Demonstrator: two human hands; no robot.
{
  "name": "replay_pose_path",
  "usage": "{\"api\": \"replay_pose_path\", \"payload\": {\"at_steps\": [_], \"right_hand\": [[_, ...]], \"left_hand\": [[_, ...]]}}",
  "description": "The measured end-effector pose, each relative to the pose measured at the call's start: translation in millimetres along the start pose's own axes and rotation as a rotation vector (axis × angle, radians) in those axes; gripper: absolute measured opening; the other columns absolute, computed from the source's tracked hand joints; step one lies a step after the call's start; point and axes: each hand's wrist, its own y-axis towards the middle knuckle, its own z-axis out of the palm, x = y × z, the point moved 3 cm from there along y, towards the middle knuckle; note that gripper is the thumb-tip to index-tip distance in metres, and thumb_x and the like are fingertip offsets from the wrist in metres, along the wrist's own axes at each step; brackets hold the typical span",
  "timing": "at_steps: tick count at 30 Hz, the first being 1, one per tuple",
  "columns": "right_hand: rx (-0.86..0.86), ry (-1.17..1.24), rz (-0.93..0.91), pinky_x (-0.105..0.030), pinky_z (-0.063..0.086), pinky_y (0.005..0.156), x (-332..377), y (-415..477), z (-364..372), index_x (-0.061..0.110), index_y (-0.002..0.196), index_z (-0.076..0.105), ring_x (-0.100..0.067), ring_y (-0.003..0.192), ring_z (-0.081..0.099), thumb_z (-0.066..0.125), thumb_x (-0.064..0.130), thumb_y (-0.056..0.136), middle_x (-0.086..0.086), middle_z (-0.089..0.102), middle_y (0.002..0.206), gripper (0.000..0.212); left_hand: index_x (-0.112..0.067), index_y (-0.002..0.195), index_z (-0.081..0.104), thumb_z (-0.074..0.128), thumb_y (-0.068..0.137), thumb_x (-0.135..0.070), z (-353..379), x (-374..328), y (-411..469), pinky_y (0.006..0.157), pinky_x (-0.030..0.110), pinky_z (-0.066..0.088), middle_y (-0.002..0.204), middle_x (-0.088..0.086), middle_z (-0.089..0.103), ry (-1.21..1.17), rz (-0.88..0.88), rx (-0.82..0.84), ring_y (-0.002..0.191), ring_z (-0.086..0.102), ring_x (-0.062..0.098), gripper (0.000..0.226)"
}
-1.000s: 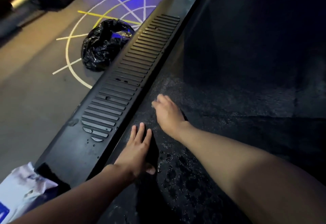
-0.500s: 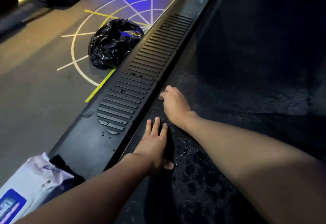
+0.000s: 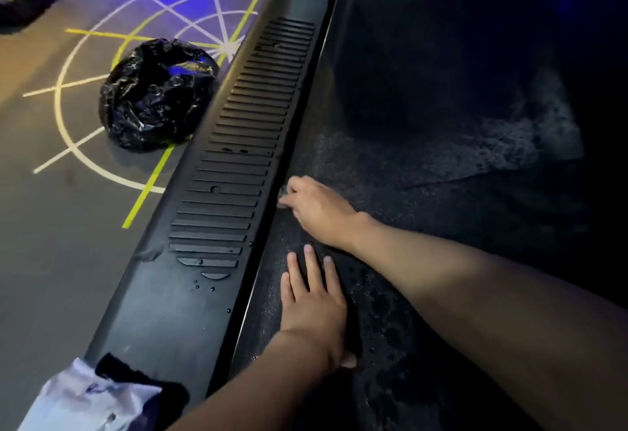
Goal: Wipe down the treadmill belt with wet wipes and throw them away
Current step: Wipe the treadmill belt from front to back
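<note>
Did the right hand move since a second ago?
Yes. The right hand slid left across the treadmill belt, up to its edge beside the ribbed side rail.

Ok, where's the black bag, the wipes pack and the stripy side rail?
black bag (image 3: 156, 97), head view, on its crinkled middle.
wipes pack (image 3: 85, 400), head view, on its white wrapper.
stripy side rail (image 3: 238, 165), head view, on its middle ridges.

Left hand (image 3: 312, 308) and right hand (image 3: 319, 209): both bare. Forearms: bare from wrist to frame edge. Left fingernails: short, with rounded tips.
</note>
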Motion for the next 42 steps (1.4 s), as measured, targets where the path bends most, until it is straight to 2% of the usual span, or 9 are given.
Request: {"api": "replay_pose_path", "payload": {"at_steps": [4,8,14,21,27,31,35,38,42], "right_hand": [[-0.002,-0.011,0.113,-0.042,0.045,0.089,20,-6,8,0.003,0.114,0.067,-0.028,0.106,0.047,0.045,0.000,0.095,-0.012,0.051,0.112,0.029],[0.058,0.028,0.099,-0.044,0.038,0.094,22,-22,4,0.009,0.128,0.060,-0.032,0.113,0.041,0.045,0.000,0.095,-0.014,0.048,0.124,0.037],[0.145,-0.174,0.155,-0.036,0.028,0.114,43,-42,8,0.013,0.151,0.022,-0.025,0.142,0.019,0.056,0.011,0.093,-0.006,0.019,0.155,0.067],[0.027,-0.205,0.171,-0.035,0.042,0.097,42,-22,4,0.014,0.133,0.056,-0.025,0.122,0.039,0.049,0.008,0.097,-0.005,0.045,0.133,0.037],[-0.011,-0.004,0.141,-0.043,0.045,0.089,30,-30,11,0.005,0.110,0.065,-0.021,0.100,0.046,0.048,0.014,0.098,-0.007,0.051,0.105,0.023],[-0.101,-0.110,0.155,-0.037,0.043,0.088,0,-31,-2,0.010,0.115,0.068,-0.025,0.107,0.047,0.051,0.006,0.095,-0.008,0.052,0.108,0.027],[-0.160,-0.054,0.127,-0.035,0.046,0.080,5,-38,15,0.004,0.106,0.068,-0.018,0.090,0.052,0.051,0.009,0.092,-0.004,0.054,0.095,0.022],[-0.065,-0.041,0.016,-0.015,0.041,0.073,15,-50,15,0.003,0.104,0.067,-0.003,0.089,0.049,0.055,0.014,0.095,0.009,0.052,0.092,0.018],[-0.209,-0.096,0.074,-0.029,0.039,0.072,13,-34,15,0.013,0.105,0.072,-0.020,0.090,0.051,0.055,0.001,0.090,0.003,0.043,0.092,0.026]], "left_hand": [[-0.002,0.146,-0.029,0.083,0.071,-0.040,1,0,-3,0.118,0.056,-0.008,0.147,0.030,-0.037,-0.073,-0.002,-0.026,0.133,-0.035,0.052,0.140],[-0.003,0.149,-0.022,0.082,0.071,-0.041,1,2,-3,0.117,0.058,-0.007,0.151,0.030,-0.030,-0.059,0.024,-0.039,0.133,-0.035,0.053,0.136],[-0.012,0.155,-0.005,0.067,0.084,-0.050,8,1,0,0.114,0.063,-0.009,0.158,0.029,-0.010,-0.014,0.085,-0.043,0.130,-0.035,0.058,0.108],[-0.007,0.153,-0.015,0.070,0.081,-0.049,8,3,1,0.114,0.063,-0.010,0.155,0.029,-0.022,0.004,0.074,-0.032,0.131,-0.032,0.060,0.120],[-0.004,0.154,-0.009,0.084,0.068,-0.043,6,6,1,0.115,0.059,-0.014,0.153,0.031,-0.027,-0.119,0.076,-0.108,0.134,-0.034,0.053,0.132],[0.000,0.148,-0.023,0.085,0.066,-0.045,7,4,2,0.117,0.058,-0.010,0.148,0.031,-0.036,-0.116,0.058,-0.141,0.136,-0.032,0.051,0.144],[0.002,0.150,-0.017,0.087,0.064,-0.045,7,6,1,0.118,0.057,-0.008,0.151,0.030,-0.030,-0.121,0.066,-0.170,0.139,-0.028,0.050,0.143],[0.004,0.151,-0.008,0.088,0.064,-0.042,7,5,-2,0.120,0.054,-0.003,0.155,0.030,-0.023,-0.128,0.068,-0.196,0.143,-0.021,0.048,0.137],[0.003,0.152,-0.001,0.084,0.071,-0.039,13,-2,-6,0.120,0.052,0.009,0.157,0.030,-0.012,-0.090,0.067,-0.237,0.145,-0.010,0.050,0.125]]}}
